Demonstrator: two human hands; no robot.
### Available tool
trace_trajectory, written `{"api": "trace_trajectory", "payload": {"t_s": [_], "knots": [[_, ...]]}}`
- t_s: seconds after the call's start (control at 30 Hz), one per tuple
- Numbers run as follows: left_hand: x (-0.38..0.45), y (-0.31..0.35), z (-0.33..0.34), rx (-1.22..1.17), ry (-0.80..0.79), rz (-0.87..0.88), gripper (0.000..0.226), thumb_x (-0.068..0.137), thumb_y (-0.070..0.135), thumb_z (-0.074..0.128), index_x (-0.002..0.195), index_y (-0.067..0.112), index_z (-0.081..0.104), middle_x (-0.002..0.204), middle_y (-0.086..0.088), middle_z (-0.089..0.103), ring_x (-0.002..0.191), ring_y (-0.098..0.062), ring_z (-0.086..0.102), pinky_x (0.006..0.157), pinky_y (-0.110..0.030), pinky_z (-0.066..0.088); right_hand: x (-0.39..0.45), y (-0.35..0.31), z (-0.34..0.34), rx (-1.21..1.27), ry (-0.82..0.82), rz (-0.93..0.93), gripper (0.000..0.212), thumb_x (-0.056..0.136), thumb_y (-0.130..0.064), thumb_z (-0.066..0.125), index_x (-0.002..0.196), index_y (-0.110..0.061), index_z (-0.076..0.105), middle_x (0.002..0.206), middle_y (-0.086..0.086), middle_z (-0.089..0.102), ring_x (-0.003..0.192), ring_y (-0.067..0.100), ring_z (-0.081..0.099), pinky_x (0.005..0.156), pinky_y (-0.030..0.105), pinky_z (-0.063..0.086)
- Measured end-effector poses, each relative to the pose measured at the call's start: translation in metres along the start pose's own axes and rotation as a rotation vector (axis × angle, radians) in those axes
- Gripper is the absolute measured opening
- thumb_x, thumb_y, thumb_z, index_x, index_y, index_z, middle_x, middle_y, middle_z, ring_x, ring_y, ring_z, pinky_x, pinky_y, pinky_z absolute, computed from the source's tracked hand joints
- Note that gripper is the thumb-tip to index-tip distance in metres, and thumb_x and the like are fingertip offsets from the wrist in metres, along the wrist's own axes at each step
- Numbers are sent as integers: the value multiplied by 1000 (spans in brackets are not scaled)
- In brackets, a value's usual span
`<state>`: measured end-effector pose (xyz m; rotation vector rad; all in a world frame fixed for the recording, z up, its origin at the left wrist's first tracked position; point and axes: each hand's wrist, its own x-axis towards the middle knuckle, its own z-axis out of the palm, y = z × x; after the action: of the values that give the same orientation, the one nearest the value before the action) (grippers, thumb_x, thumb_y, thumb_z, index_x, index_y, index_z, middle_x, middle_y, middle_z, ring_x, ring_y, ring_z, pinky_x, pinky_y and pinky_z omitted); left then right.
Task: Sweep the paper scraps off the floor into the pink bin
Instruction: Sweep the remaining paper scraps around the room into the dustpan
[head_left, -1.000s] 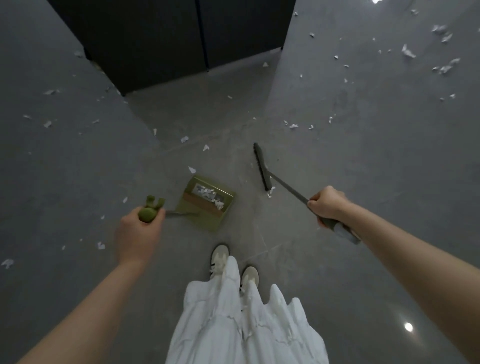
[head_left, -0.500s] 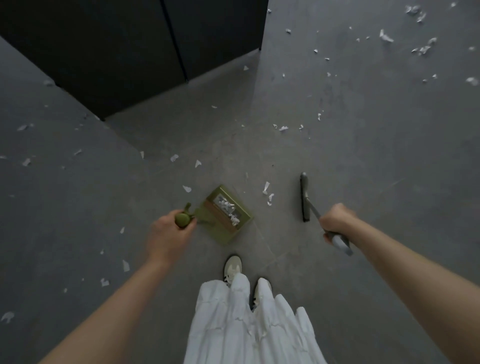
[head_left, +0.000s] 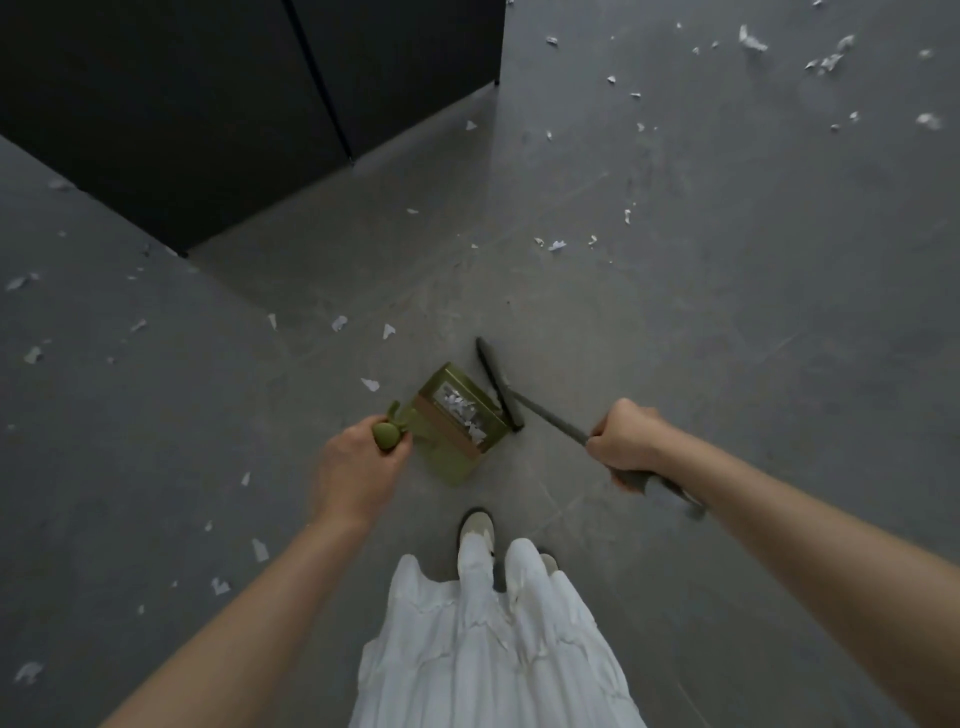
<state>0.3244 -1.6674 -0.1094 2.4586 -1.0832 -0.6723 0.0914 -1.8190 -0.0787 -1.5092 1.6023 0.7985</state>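
From the head view, the left hand grips the green dustpan handle; the right hand clamps the broom, its head lying along the pan's mouth. Loose paper scraps lie just beyond the left hand. No pink bin shows.

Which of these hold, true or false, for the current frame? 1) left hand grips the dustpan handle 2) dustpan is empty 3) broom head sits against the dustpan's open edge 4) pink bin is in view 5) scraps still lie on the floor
1) True: the left hand grips the green dustpan by its handle.
2) False: white paper scraps lie inside it.
3) True: the broom head, held by the right hand, lies along the pan's open edge.
4) False: no pink bin shows in this view.
5) True: loose scraps dot the grey floor.
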Motion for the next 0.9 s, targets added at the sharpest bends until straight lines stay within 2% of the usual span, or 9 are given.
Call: {"api": "trace_trajectory", "payload": {"t_s": [0.07, 0.13, 0.23, 0.3, 0.53, 0.67, 0.77, 0.9], "knots": [[1, 1, -1, -6, 0, 5, 17, 83, 24, 70, 87, 7, 71, 77, -18, 67, 75, -35, 61, 60, -30, 34, -2, 3, -8, 7, 25, -4, 21, 86, -13, 52, 83, -2, 70, 55, 9, 61, 31, 13, 53, 35, 14, 37], [1, 0, -3, -4, 3, 5, 18, 84, 25, 70, 88, 8, 71, 77, -18, 67, 74, -35, 61, 60, -31, 34, 0, 1, -10, -9, 58, -18, 18, 85, -13, 53, 84, -2, 67, 65, 12, 62, 30, 14, 53, 36, 16, 39], [1, -4, -3, 6, -2, -6, 20, 84, 27, 69, 89, 8, 71, 77, -17, 67, 74, -35, 61, 59, -31, 35, 5, -8, -8, -37, 107, -24, 17, 87, -11, 52, 90, 0, 65, 76, 16, 63, 36, 22, 58, 41, 30, 53], [0, -7, -2, 1, -3, -8, 21, 84, 29, 69, 88, 8, 71, 76, -17, 67, 73, -36, 62, 58, -32, 36, 12, -14, -8, -77, 136, -39, 16, 88, -11, 52, 91, 1, 63, 77, 17, 63, 44, 26, 62, 46, 37, 56], [-1, -13, 4, 26, 26, -33, 25, 83, 28, 70, 92, 5, 71, 79, -23, 68, 76, -40, 63, 61, -39, 42, 26, -22, -2, -239, 109, -91, 14, 92, -13, 51, 94, -2, 60, 76, 16, 62, 48, 26, 62, 45, 33, 55], [-3, -12, 6, 2, 4, -47, 24, 84, 30, 69, 92, 8, 71, 78, -18, 68, 75, -38, 62, 59, -35, 39, 11, -22, 14, -349, 51, -143, 8, 91, -10, 48, 90, -7, 55, 71, 11, 57, 45, 21, 57, 36, 24, 44], [-3, -5, 4, -11, -6, -63, 22, 85, 30, 68, 91, 9, 71, 76, -16, 67, 69, -32, 59, 58, -31, 34, -2, -16, 24, -400, 13, -185, 7, 89, -8, 47, 85, -9, 53, 63, 7, 53, 41, 18, 51, 34, 22, 38], [-3, 0, 3, -40, -26, -72, 21, 86, 30, 66, 91, 10, 70, 73, -12, 65, 68, -28, 55, 57, -32, 36, -17, -5, 34, -375, -37, -203, 15, 86, -7, 43, 83, -4, 58, 61, 11, 62, 36, 19, 54, 36, 23, 45]]}}
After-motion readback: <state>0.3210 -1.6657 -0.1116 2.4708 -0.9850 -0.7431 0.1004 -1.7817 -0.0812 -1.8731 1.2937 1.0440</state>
